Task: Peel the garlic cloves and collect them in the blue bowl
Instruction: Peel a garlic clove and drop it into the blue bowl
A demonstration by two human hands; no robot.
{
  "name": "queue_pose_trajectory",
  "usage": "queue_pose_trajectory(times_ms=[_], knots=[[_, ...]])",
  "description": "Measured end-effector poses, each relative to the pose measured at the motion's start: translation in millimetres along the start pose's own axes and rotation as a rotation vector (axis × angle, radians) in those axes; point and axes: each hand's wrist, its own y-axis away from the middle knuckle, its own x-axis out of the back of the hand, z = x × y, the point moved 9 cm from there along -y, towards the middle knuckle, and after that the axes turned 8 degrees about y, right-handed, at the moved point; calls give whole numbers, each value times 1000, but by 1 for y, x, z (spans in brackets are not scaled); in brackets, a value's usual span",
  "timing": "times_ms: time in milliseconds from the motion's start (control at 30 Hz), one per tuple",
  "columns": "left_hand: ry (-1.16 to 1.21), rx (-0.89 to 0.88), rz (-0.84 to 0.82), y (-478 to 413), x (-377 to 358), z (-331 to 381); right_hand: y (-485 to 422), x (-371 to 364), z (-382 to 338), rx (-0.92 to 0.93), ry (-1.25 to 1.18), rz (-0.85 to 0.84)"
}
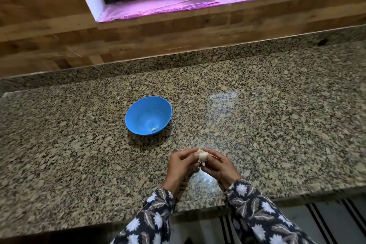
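Near the table (257,125) edge, light papery garlic bulb (202,156) is pinched by left hand (183,161) and right hand (218,164) fingers; best gripped at cloves.

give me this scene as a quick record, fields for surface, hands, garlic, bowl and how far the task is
surface: speckled granite countertop
held item: garlic, whitish, papery skin still on
hands: left hand and right hand both grip the garlic, fingers curled round it
bowl: blue bowl, upright on the countertop, beyond and left of the hands
bowl contents: one small pale clove
progress: early, judging by the single clove collected
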Motion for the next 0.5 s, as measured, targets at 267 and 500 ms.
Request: queue_pose_trajectory(times_ms=[267,500], knots=[[-292,-232,23,9,-2,12,-2,-3,8,-24,-22,-36],[-575,-363,11,13,-12,23,-4,1,9,-38,-70,-2]])
